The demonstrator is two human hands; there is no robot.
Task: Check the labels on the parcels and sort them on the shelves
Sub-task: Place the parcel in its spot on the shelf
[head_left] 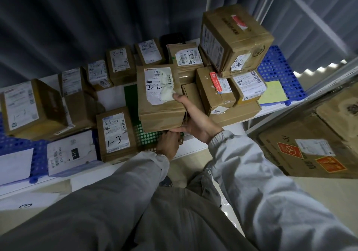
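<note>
At frame centre, above the shelf (116,95), the "2-2" parcel (160,99) was gripped underneath by the left hand (168,144) and at its right edge by the right hand (195,121); judged stiff, fairly light, best held by opposite edges.

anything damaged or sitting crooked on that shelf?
Yes. The brown cardboard parcel marked 2-2, held by both hands, has a white label torn and peeling at its lower right corner. The taped brown box marked 001 sits tilted atop the right-hand stack.
</note>
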